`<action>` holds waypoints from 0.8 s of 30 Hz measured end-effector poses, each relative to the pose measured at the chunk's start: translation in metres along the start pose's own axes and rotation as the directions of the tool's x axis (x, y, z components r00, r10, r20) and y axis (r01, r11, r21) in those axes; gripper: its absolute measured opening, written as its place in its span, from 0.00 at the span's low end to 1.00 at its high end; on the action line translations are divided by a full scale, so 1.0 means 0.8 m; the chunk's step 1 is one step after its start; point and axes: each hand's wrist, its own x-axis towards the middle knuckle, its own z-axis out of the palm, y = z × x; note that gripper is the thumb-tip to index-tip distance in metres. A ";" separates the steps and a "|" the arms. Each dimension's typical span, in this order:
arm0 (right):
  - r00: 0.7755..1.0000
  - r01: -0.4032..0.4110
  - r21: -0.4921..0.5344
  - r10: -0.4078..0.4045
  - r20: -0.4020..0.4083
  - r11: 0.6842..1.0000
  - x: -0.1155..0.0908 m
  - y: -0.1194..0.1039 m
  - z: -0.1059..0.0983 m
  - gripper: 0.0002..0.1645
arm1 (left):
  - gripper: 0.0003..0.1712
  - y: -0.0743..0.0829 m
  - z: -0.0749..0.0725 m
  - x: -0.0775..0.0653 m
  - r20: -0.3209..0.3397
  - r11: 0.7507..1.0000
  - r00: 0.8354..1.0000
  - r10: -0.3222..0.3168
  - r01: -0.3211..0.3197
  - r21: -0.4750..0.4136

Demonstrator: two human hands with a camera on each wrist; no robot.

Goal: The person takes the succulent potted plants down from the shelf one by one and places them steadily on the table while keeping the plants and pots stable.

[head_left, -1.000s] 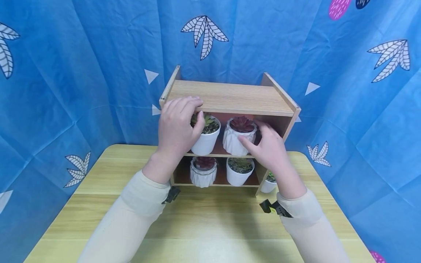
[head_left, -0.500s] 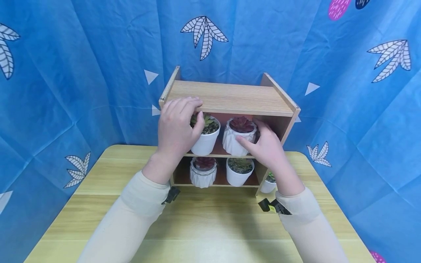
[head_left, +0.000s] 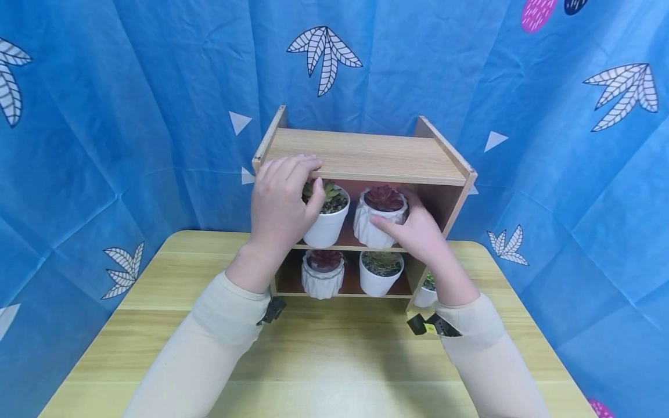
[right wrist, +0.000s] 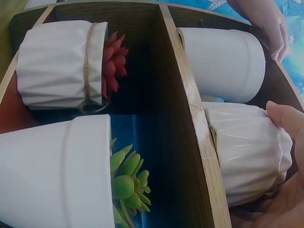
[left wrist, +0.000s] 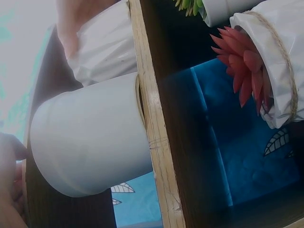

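Note:
In the head view, my right hand (head_left: 420,235) holds the ridged white pot with the dark red succulent (head_left: 369,227) on the upper level of a small wooden shelf (head_left: 366,155). Its thumb lies across the pot's front and the fingers reach round the right side, partly hidden. My left hand (head_left: 282,200) grips the top board's front edge near the left corner, fingers above and thumb below. Just behind that thumb stands a smooth white pot with a green succulent (head_left: 324,231). The right wrist view shows the held ridged pot (right wrist: 247,152) close up, standing beside the smooth pot (right wrist: 223,64).
On the lower level stand a ridged pot with a red succulent (head_left: 323,283) and a smooth pot with a green one (head_left: 377,283). Another small potted plant (head_left: 425,297) sits outside the shelf's right side. A blue patterned curtain (head_left: 183,87) hangs behind the table (head_left: 324,360).
My right hand has shifted slightly left, and its thumb has slid further across the front of the ridged pot. The left hand and the pots look unmoved.

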 end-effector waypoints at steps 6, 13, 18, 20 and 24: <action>1.000 -0.025 0.027 0.024 0.009 0.999 0.002 0.000 0.000 0.57 | 0.17 0.000 0.000 0.001 -0.001 1.000 1.000 0.000 0.000 0.005; 0.999 -0.042 0.041 0.042 0.008 0.998 0.003 0.002 0.001 0.58 | 0.18 0.001 0.001 -0.001 0.004 1.000 1.000 -0.004 0.004 0.008; 0.999 -0.039 0.059 0.039 0.009 0.997 0.003 0.003 0.000 0.58 | 0.18 0.000 0.001 -0.001 0.002 1.000 1.000 -0.001 0.001 0.010; 0.999 -0.042 0.064 0.042 0.012 0.997 0.003 0.003 0.000 0.57 | 0.18 0.000 0.002 0.000 0.001 1.000 1.000 0.001 -0.001 0.010; 0.998 -0.054 0.068 0.053 0.016 0.996 0.004 0.004 -0.001 0.57 | 0.18 0.000 0.002 0.000 -0.001 1.000 1.000 0.003 -0.003 0.009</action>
